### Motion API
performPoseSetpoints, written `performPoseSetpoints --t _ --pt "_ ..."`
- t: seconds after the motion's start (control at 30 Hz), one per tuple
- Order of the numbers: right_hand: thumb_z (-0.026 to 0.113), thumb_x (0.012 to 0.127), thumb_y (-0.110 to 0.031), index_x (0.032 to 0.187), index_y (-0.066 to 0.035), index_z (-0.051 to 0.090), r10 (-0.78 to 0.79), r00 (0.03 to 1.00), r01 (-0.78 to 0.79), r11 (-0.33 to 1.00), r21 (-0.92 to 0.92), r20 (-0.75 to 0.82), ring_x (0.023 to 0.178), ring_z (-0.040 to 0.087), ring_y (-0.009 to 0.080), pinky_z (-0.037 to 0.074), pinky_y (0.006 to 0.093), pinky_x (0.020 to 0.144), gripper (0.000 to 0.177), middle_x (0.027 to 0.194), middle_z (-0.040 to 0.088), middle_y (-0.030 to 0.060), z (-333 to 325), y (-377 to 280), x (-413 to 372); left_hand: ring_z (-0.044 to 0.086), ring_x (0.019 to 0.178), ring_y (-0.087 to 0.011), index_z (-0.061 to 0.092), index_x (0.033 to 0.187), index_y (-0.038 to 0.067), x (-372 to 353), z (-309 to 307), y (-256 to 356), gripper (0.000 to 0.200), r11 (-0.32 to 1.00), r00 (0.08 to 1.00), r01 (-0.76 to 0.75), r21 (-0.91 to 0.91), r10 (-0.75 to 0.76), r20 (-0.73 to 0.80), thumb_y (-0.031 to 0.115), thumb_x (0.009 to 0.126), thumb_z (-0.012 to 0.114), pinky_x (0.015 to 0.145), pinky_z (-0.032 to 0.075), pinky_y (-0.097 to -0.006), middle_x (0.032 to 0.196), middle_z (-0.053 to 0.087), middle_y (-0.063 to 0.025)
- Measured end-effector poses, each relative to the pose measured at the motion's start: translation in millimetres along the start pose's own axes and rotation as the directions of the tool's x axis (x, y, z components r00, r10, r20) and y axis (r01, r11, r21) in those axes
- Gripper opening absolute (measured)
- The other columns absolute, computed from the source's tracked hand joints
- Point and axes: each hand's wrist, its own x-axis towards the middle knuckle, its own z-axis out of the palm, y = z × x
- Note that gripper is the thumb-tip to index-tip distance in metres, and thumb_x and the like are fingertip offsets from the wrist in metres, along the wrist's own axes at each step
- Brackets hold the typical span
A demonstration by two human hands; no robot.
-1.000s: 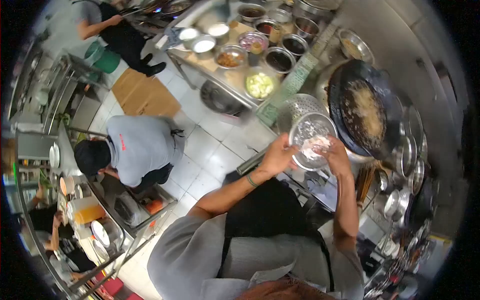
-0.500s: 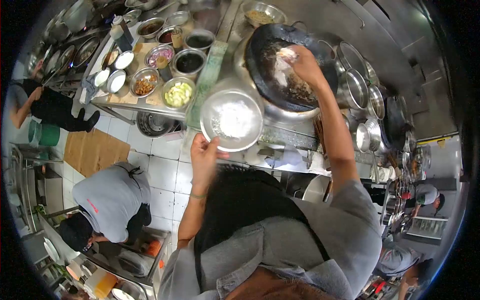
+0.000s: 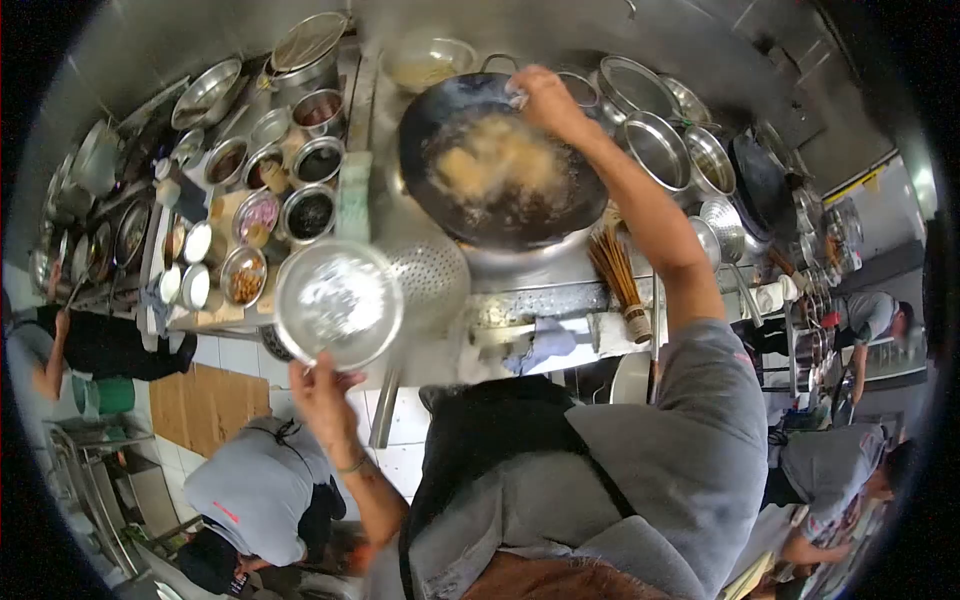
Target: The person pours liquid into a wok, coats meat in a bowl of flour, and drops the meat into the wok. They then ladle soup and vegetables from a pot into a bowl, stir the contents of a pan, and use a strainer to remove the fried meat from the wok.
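Observation:
My left hand point(image 3: 328, 408) grips the near rim of a shallow metal bowl point(image 3: 338, 305), fingers closed on it. White smears and shine show inside the bowl. Just right of it lies a perforated strainer point(image 3: 435, 280), its handle pointing toward me. My right hand point(image 3: 548, 100) is over the far right rim of a black wok point(image 3: 420, 170), fingers pinched together. A small pale bit shows at its fingertips; I cannot tell what it is. Golden, motion-blurred food point(image 3: 500, 160) bubbles in dark liquid inside the wok.
Ingredient bowls crowd the left counter, among them chopped red onion point(image 3: 258, 215) and brown chunks point(image 3: 243, 278). Metal pots point(image 3: 655, 150) stand right of the wok. A bamboo brush point(image 3: 620, 285) and a blue cloth point(image 3: 540, 345) lie in front. A person point(image 3: 265, 480) bends low behind left.
My right hand has moved up to the wok's far rim; the pale pieces it held over the wok are mostly gone from it. The left-hand bowl has shifted left. Golden, bubbling food now shows.

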Motion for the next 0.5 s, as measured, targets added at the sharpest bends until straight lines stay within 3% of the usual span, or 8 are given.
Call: performPoseSetpoints --t 0.07,0.1,0.13,0.2,0.27,0.37,0.43,0.5 --pt "0.068 0.077 -0.003 0.111 0.0 0.065 0.039 0.998 -0.044 0.993 -0.108 -0.049 0.105 0.062 0.0402 0.05 0.0462 0.092 0.035 0.107 0.065 0.0217 -23 55 -3 0.06 0.052 -0.0137 0.054 0.104 0.001 1 -4 7 0.016 0.998 0.992 -0.062 0.017 0.063 -0.106 0.01 0.094 0.062 0.049 0.056 -0.0283 0.081 0.064 -0.0086" --pt "0.07 0.076 -0.004 0.112 0.001 0.065 0.052 0.995 -0.064 0.985 -0.158 -0.079 0.106 0.061 0.0399 0.049 0.0465 0.092 0.036 0.108 0.064 0.022 -36 86 -2 0.063 0.063 -0.0136 0.055 0.114 0.001 5 -25 -1 0.023 0.996 0.985 -0.073 0.047 0.079 -0.153 0.01 0.094 0.061 0.055 0.055 -0.0264 0.087 0.066 -0.0095" --pt "0.071 0.076 -0.009 0.112 0.001 0.065 0.106 0.991 -0.12 0.975 -0.188 -0.081 0.107 0.061 0.0402 0.049 0.0465 0.093 0.038 0.11 0.064 0.0228 -40 126 -2 0.063 0.071 -0.0123 0.055 0.114 0.003 3 -30 7 0.024 0.99 0.972 -0.063 0.128 0.09 -0.219 0.012 0.093 0.062 0.057 0.055 -0.0263 0.091 0.065 -0.0081" --pt "0.073 0.077 -0.017 0.111 0.001 0.065 0.259 0.959 -0.277 0.941 -0.195 -0.114 0.107 0.061 0.0411 0.048 0.0464 0.094 0.039 0.111 0.065 0.0233 -47 201 -18 0.062 0.084 -0.0159 0.056 0.113 0.006 -5 -40 11 0.024 0.992 0.937 -0.097 0.075 0.116 -0.329 0.015 0.092 0.065 0.063 0.054 -0.0262 0.1 0.064 -0.0081" --pt "0.073 0.077 -0.022 0.106 0.001 0.066 0.416 0.903 -0.429 0.873 -0.231 -0.103 0.102 0.063 0.0422 0.05 0.0464 0.093 0.037 0.107 0.067 0.0226 -48 273 -39 0.061 0.069 -0.0152 0.053 0.112 0.003 -13 -50 13 0.026 0.99 0.839 -0.116 0.074 0.138 -0.527 0.013 0.092 0.065 0.055 0.054 -0.0248 0.094 0.065 -0.0085" --pt "0.072 0.076 -0.023 0.098 0.001 0.068 0.591 0.791 -0.612 0.751 -0.25 -0.161 0.094 0.066 0.044 0.054 0.0471 0.085 0.032 0.098 0.069 0.0227 -25 389 -71 0.059 0.068 -0.0162 0.052 0.112 0.002 -33 -92 7 0.029 0.982 0.741 -0.161 0.095 0.184 -0.646 0.013 0.09 0.067 0.058 0.052 -0.0239 0.092 0.064 -0.01" --pt "0.07 0.076 -0.02 0.098 0.001 0.067 0.555 0.82 -0.566 0.745 -0.352 -0.145 0.096 0.065 0.0443 0.054 0.0476 0.084 0.031 0.097 0.068 0.0253 3 465 -98 0.059 0.069 -0.0161 0.053 0.108 0.001 -57 -108 11 0.026 0.972 0.696 -0.206 0.114 0.228 -0.681 0.012 0.09 0.068 0.058 0.051 -0.0237 0.09 0.063 -0.0101" --pt "0.068 0.075 -0.015 0.1 0.001 0.067 0.564 0.821 -0.559 0.76 -0.331 -0.089 0.097 0.065 0.0443 0.054 0.0486 0.085 0.03 0.101 0.067 0.0267 36 539 -117 0.058 0.068 -0.0159 0.054 0.103 0.001 -74 -115 13 0.021 0.95 0.68 -0.283 0.133 0.296 -0.671 0.011 0.09 0.067 0.057 0.051 -0.0239 0.087 0.061 -0.0094"
